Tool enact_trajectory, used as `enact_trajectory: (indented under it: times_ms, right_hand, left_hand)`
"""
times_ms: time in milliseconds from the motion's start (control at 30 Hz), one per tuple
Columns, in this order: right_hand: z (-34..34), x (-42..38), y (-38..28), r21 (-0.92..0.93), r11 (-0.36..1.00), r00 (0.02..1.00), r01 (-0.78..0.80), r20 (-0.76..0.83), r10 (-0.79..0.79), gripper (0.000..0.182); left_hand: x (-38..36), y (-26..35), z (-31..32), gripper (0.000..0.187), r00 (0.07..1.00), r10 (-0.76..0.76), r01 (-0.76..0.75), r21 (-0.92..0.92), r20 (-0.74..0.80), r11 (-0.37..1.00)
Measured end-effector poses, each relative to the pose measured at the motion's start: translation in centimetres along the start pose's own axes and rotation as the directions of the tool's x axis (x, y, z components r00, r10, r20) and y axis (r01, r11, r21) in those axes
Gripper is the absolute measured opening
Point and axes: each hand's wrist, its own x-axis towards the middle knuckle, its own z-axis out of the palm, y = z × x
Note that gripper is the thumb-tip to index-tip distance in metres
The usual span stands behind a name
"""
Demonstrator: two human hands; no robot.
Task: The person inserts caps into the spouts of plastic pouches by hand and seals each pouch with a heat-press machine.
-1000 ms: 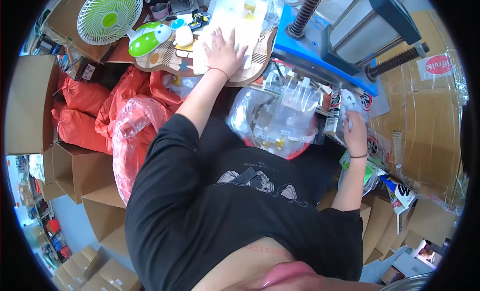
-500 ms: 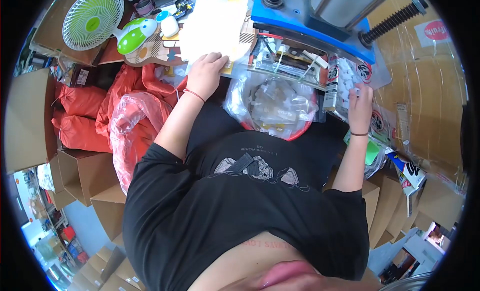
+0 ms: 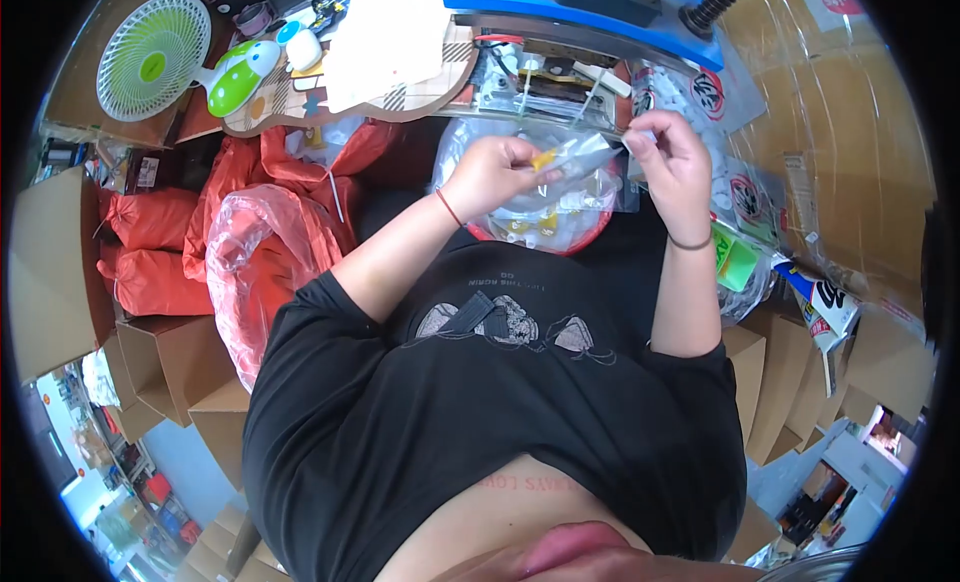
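Note:
My left hand (image 3: 497,177) is closed on a small clear plastic bag (image 3: 585,158) with a yellow patch at its near end. The bag extends toward my right hand (image 3: 672,167), whose thumb and index finger pinch a small white piece (image 3: 642,140) by the bag's far corner. Whether the piece touches the bag is not clear. Below the bag, a red-rimmed basin (image 3: 590,240) lined with clear plastic holds more clear and yellow packets. White pieces (image 3: 658,92) lie in a printed bag beyond my right hand.
A blue press (image 3: 590,24) stands at the far edge, above a tray of small tools (image 3: 545,87). White sheets (image 3: 385,42) and a green-white fan (image 3: 155,57) are at the far left. Red bags (image 3: 165,282) lie left; a green container (image 3: 737,257) and large carton (image 3: 840,132) sit right.
My left hand has left the white sheets and moved right and nearer, now with the clear bag. My right hand has moved left from the white pieces toward the bag. The view has shifted slightly.

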Motion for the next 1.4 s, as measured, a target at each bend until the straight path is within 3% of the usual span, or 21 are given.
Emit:
enact_trajectory:
  times_ms: [33,100,233,300,367,467,533,633,667,733,900,933,1000,1033,1067,1100,1167,1200,1267,1333,1400]
  right_hand:
    - [0.3,0.5,0.0,-0.037,0.998,0.996,0.059,-0.068,-0.061,0.013]
    - [1.3,1.2,0.5,0.069,0.998,0.995,-0.016,-0.093,0.022,0.012]
    - [1.0,1.0,-0.3,-0.422,0.903,0.997,0.077,0.010,-0.080,0.021]
    - [-0.2,0.7,0.4,-0.397,0.914,0.993,0.081,0.110,-0.041,0.024]
    - [-0.7,0.7,0.6,-0.377,0.924,0.952,0.069,0.301,0.052,0.029]
    - [-1.1,0.4,0.1,-0.262,0.962,0.955,0.074,0.297,0.007,0.029]
    - [-3.3,0.3,0.1,-0.650,0.725,0.970,0.226,0.217,-0.107,0.034]
    - [-6.7,-2.1,1.7,-0.902,0.419,0.931,-0.100,0.063,0.359,0.052]
    - [-7.8,-3.3,3.5,-0.822,0.563,0.933,-0.080,0.137,0.334,0.059]
    - [-7.5,-4.4,3.2,-0.886,0.446,0.938,0.126,0.253,0.237,0.059]
    - [-8.3,-4.5,5.2,-0.699,0.701,0.920,0.140,0.354,0.169,0.036]
    - [-8.5,-4.7,5.1,-0.615,0.787,0.936,0.055,0.306,0.174,0.032]
    - [-9.4,-5.4,5.8,-0.503,0.858,0.950,-0.103,0.207,0.235,0.026]
    - [-9.4,-5.4,6.4,-0.502,0.859,0.950,-0.101,0.208,0.233,0.026]
    - [-9.3,-5.8,6.9,-0.527,0.841,0.974,-0.126,0.094,0.205,0.026]
    - [-9.1,-6.1,7.2,-0.548,0.822,0.985,-0.156,-0.022,0.172,0.026]
    - [-8.9,-6.4,7.1,-0.547,0.814,0.979,-0.196,-0.058,0.197,0.023]
    - [-8.8,-6.3,6.8,-0.594,0.786,0.985,-0.170,-0.067,0.162,0.023]
    - [-8.4,-5.8,5.8,-0.638,0.755,0.988,-0.152,-0.079,0.132,0.023]
    - [-7.2,-4.9,4.5,-0.534,0.842,0.990,-0.081,-0.140,0.007,0.022]
    - [-4.7,-3.6,3.8,-0.387,0.921,0.988,-0.043,-0.151,-0.017,0.020]
  left_hand:
    - [0.1,-0.2,0.8,0.028,0.999,0.022,-0.020,-0.056,0.030,0.998]
    - [-0.3,0.7,1.7,0.025,0.994,0.019,-0.001,-0.165,0.107,0.986]
    - [-0.4,0.1,2.4,0.021,0.972,0.076,0.021,-0.409,0.220,0.912]
    - [-1.0,0.6,2.3,0.021,0.929,-0.017,0.216,-0.503,0.371,0.837]
    - [-1.3,0.4,2.9,0.023,0.914,-0.017,0.253,-0.536,0.405,0.805]
    - [-1.1,0.7,3.5,0.024,0.893,-0.018,0.310,-0.584,0.450,0.750]
    - [-0.9,0.8,3.2,0.024,0.890,-0.026,0.330,-0.604,0.455,0.725]
    - [-0.1,0.5,1.8,0.026,0.920,-0.029,0.286,-0.621,0.390,0.730]
    - [0.4,0.5,1.3,0.027,0.937,-0.033,0.272,-0.665,0.349,0.696]
    - [1.8,0.5,0.0,0.029,0.959,-0.075,0.250,-0.691,0.273,0.678]
    - [4.6,-0.3,-0.8,0.028,0.969,-0.131,0.245,-0.776,0.208,0.581]
    - [4.9,-0.6,-0.8,0.031,0.981,-0.060,0.183,-0.771,0.185,0.610]
    - [4.4,-0.8,-2.3,0.038,0.967,-0.119,-0.020,-0.532,-0.226,0.846]
    - [6.4,-4.1,-4.9,0.045,0.918,0.074,-0.228,-0.366,-0.390,0.902]
    - [5.1,-1.2,-7.0,0.046,0.812,-0.089,-0.059,-0.233,-0.577,0.971]
    - [5.4,-2.4,-9.6,0.060,0.529,0.474,-0.158,0.467,-0.704,0.870]
    - [4.5,-6.0,-12.6,0.071,0.709,0.427,0.337,0.802,-0.561,0.494]
    - [3.6,-8.0,-12.6,0.073,0.825,0.416,0.290,0.919,-0.382,0.269]
    - [0.8,-6.7,-11.7,0.063,0.866,0.491,-0.066,0.951,-0.095,0.301]
    - [-0.1,-7.3,-11.1,0.050,0.858,0.513,-0.127,0.966,-0.007,0.225]
    - [-0.4,-7.2,-10.5,0.034,0.856,0.405,-0.118,0.642,-0.321,0.758]
